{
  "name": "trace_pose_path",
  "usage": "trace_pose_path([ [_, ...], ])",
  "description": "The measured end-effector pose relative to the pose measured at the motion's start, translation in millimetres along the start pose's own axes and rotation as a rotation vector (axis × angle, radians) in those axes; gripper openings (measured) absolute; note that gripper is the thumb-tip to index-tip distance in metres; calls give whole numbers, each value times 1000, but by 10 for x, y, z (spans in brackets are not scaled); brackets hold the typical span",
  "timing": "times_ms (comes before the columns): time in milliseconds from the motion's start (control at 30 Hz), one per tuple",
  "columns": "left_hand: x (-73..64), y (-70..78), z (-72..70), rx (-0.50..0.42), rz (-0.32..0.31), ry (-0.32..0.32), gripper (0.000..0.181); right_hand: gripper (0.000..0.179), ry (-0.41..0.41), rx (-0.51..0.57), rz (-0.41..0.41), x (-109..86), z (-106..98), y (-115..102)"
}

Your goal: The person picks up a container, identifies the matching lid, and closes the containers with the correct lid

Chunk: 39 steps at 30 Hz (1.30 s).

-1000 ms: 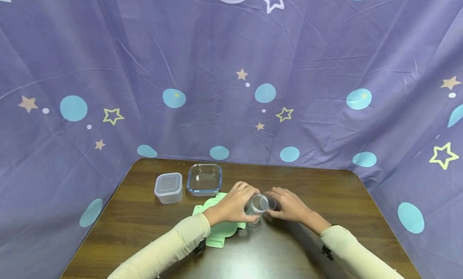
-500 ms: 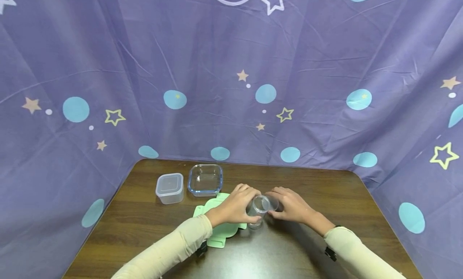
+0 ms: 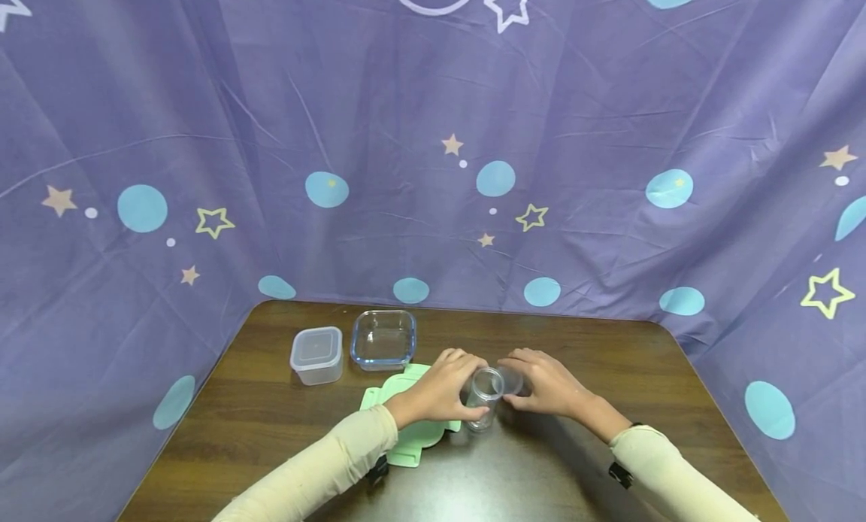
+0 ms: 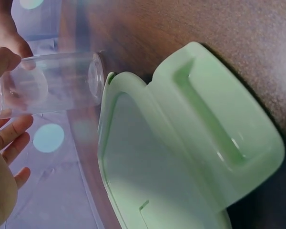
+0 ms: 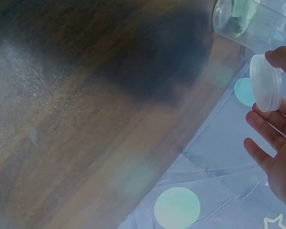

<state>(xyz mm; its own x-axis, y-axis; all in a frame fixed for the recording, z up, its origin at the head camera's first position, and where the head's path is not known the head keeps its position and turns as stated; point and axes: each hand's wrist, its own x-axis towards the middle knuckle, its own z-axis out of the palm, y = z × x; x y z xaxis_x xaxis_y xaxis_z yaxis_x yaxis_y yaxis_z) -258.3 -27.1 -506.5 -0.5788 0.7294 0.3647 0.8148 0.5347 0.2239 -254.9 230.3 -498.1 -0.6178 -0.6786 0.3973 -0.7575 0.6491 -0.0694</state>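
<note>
A clear cylindrical jar stands upright on the table with its mouth uncovered. My left hand grips it near the top, thumb on the near side and fingers around the far side; the left wrist view shows the jar between thumb and fingers. My right hand pinches a round translucent lid by its edge, tilted on its side. In the head view the lid is just right of the jar's rim. Under my left forearm lies a green clip-on lid, partly hidden.
A square glass container with a bluish rim stands at the back left. Beside it is a small translucent box with its lid on. The wooden table meets a purple curtain at the back and sides.
Both hands keep their holds on the jar and the round lid, almost still. The whole head view has shifted slightly.
</note>
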Motion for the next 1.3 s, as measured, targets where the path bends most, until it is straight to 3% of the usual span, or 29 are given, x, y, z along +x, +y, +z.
trace_pose_path([
  [400, -17, -19, 22, -62, -57, -21, 67, 60, 23, 31, 16, 46, -131, -42],
  [867, -10, -26, 50, -104, -111, -27, 64, 63, 39, 31, -25, 108, -275, -115],
  [1300, -10, -16, 34, -119, -103, -3, 62, 65, 68, 49, -75, 214, -358, -220],
])
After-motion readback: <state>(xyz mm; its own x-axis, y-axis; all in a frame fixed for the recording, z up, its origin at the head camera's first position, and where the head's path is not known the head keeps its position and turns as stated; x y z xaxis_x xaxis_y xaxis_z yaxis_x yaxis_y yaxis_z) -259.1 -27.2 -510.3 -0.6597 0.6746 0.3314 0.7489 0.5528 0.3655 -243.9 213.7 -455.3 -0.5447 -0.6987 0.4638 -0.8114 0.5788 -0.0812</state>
